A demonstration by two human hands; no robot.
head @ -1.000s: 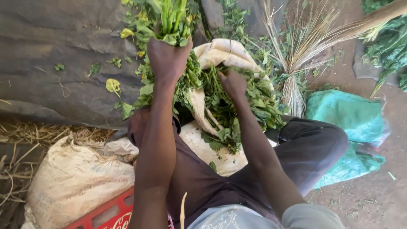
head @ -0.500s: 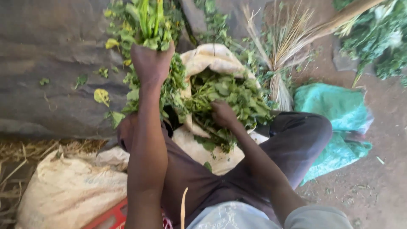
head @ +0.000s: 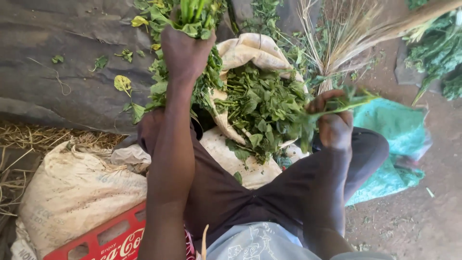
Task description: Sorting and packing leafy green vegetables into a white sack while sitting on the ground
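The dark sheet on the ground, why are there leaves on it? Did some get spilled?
Yes, a few loose leaves lie scattered on the dark sheet, away from the open sack of greens. One is yellowed. The left hand grips a bunch and the right hand holds one stem.

An open sack (head: 250, 53) of leafy greens (head: 262, 103) sits between the seated person's knees, on the ground. The left hand (head: 185, 50) grips a bunch of stems (head: 192, 14) to the sack's left, above a tarp (head: 67, 67); the right hand (head: 334, 123) pinches a sprig (head: 349, 101) at its right. A plastic bag (head: 394, 130) lies further right, a filled sack (head: 72, 192) and a crate (head: 108, 240) at lower left.
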